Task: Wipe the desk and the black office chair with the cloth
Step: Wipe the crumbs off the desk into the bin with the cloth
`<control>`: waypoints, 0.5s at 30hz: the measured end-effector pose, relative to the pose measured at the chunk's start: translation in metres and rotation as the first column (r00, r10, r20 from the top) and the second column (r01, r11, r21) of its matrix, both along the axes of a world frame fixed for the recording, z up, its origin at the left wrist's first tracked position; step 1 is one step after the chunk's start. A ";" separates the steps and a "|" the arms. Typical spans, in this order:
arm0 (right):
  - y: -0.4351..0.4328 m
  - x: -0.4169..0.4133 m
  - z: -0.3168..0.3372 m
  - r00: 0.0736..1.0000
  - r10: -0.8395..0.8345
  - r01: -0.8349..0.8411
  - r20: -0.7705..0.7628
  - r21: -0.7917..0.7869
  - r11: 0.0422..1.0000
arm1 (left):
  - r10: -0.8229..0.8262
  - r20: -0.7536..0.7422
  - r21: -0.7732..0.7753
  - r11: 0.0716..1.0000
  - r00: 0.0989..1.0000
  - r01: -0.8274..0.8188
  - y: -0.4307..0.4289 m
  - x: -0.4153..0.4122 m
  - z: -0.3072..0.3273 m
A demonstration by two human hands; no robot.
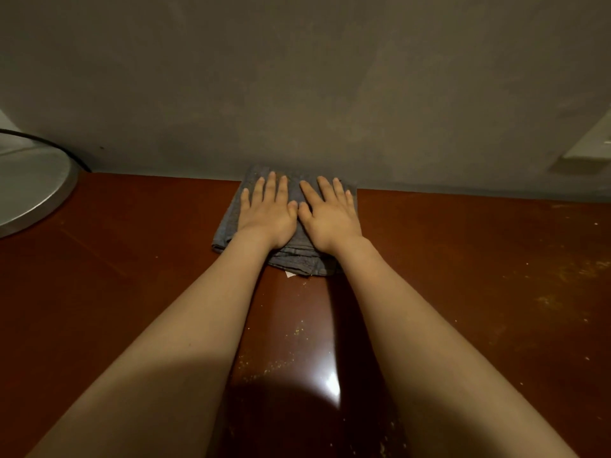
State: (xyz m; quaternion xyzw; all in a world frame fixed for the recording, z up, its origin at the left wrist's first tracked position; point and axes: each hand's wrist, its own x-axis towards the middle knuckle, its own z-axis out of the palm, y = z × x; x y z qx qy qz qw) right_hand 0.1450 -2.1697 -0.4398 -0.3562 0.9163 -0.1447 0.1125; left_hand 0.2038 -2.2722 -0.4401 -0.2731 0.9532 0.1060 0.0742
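Two flat hands [268,219] [330,223] hide most of the cloth [297,259]

No writing, label, brand, number or sign is legible on the desk [463,259], cloth [228,223] or wall [297,77].
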 end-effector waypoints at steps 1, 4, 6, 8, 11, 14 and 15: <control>0.000 0.001 0.000 1.000 -0.004 0.004 0.006 0.003 1.000 | 0.004 0.002 0.002 1.000 1.000 -0.004 0.000 0.001 0.000; -0.002 0.005 0.000 0.999 -0.026 0.026 0.019 0.005 1.000 | 0.005 0.010 0.014 1.000 1.000 -0.005 0.002 0.005 0.001; -0.002 0.008 0.000 0.999 -0.032 0.032 0.019 0.002 1.000 | 0.006 0.018 0.026 1.000 1.000 -0.007 0.003 0.008 0.002; -0.002 0.012 0.000 1.000 -0.022 0.022 0.017 0.000 1.000 | 0.017 0.018 0.035 0.999 1.000 -0.018 0.005 0.013 0.003; 0.000 0.019 0.001 1.000 -0.001 0.001 0.013 -0.001 1.000 | 0.036 0.024 0.052 0.998 0.999 -0.037 0.008 0.022 0.004; 0.001 0.029 0.000 1.000 0.009 -0.009 0.004 0.002 1.000 | 0.030 0.037 0.051 0.998 0.999 -0.032 0.008 0.033 0.003; 0.001 0.034 0.000 1.000 0.010 -0.010 0.003 0.003 1.000 | 0.029 0.038 0.053 0.998 0.999 -0.031 0.008 0.037 0.003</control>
